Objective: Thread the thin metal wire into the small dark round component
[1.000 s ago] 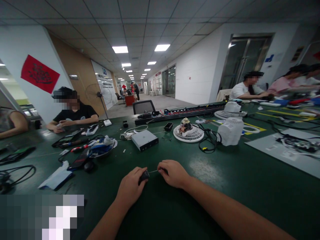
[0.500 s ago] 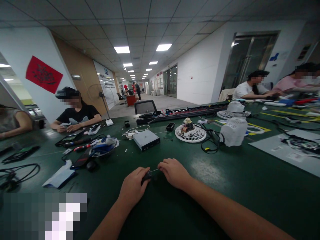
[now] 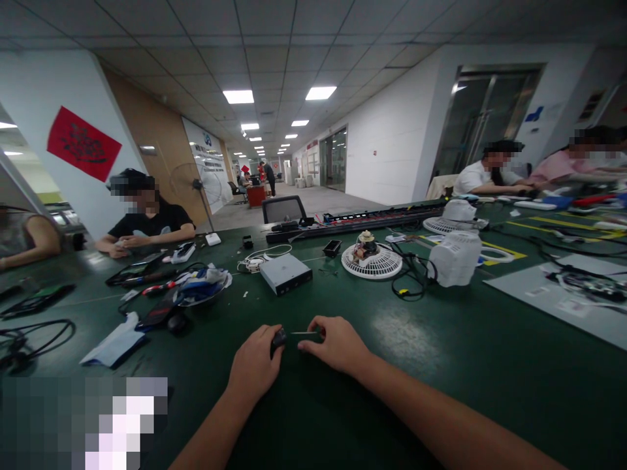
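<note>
My left hand is closed around a small black object, whose rounded end shows between thumb and fingers; its kind cannot be made out. Opposite it, my right hand pinches a thin metal rod, like a screwdriver shaft, pointing left. A small gap separates the rod's tip from the black object. Both hands are low over the green table. Beyond them lies a grey disc drive, with a white cable behind it.
At the right stand an opened fan part with a white grille, a white housing and black cables. To the left are a black mouse, a blue-white packet and a blue bundle. Other people sit around the table.
The rod and the black object have come apart, my left hand shifting slightly left. My right fingers have opened a little around the rod, showing more of it.
</note>
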The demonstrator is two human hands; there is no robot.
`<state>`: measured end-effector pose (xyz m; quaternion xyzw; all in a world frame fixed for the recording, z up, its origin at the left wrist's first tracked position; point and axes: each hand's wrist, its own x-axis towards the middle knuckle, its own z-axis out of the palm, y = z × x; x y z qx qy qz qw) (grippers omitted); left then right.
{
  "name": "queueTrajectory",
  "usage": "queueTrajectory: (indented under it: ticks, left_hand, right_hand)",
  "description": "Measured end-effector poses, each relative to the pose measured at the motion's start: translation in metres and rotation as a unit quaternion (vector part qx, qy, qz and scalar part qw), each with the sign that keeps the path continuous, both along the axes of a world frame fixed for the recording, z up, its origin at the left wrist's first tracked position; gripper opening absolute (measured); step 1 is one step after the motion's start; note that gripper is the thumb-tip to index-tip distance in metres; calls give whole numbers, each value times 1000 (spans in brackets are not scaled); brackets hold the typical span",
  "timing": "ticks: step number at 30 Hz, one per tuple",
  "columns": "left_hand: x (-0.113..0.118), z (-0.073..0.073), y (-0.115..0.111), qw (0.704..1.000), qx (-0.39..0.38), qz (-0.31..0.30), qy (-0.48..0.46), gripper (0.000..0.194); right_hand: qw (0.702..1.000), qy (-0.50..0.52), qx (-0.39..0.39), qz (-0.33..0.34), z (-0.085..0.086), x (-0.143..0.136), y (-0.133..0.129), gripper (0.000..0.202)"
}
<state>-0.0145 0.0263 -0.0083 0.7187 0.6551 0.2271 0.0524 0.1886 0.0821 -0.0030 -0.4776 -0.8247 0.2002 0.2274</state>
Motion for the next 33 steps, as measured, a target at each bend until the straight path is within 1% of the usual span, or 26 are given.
queueTrajectory:
  ticks: [1,3,4,6,8,10,11,15,18,22,26,28,31,33]
  left_hand:
    - [0,0,0,1000,0,-3,-4,33]
    - [1,1,-1,1000,-1,-6,-11,32]
    - [1,0,-1,1000,-1,-8,-15,31]
    - [2,-1,-1,1000,-1,-12,-20,30]
    - [3,-2,0,999,1,-16,-27,29]
    - [4,-4,0,999,2,-19,-35,29]
    - [5,-4,1,999,1,-20,-39,29]
    - [7,-3,0,998,-2,-18,-53,31]
    - [8,1,-2,997,-10,-23,-67,29]
    - [9,5,-5,995,-17,-55,-80,27]
    - [8,8,-8,994,10,-86,-71,28]
    - [8,8,-9,994,22,-89,-66,29]
    - [7,6,-8,994,30,-81,-62,30]
    - [5,4,-7,994,33,-87,-59,31]
  right_hand:
    - [1000,-2,-9,8,-2,-2,-1,31]
    - [1000,1,-10,14,-6,-4,-2,22]
    - [1000,13,-8,14,-8,-5,-1,17]
    - [997,69,-26,9,-11,-5,3,12]
    - [987,144,-68,-16,-12,-4,8,13]
    - [974,197,-102,-46,-13,-2,15,17]
    - [971,206,-109,-57,-13,-2,18,19]
    - [973,191,-107,-77,-14,-7,23,21]
    - [965,227,-94,-87,-14,-12,19,22]
    - [963,255,-82,-22,-15,-14,12,19]
    - [962,252,-98,43,-13,-13,8,14]
    - [962,242,-104,63,-11,-12,8,12]
    - [967,223,-87,90,-8,-10,7,11]
    - [965,225,-81,107,-7,-9,8,11]
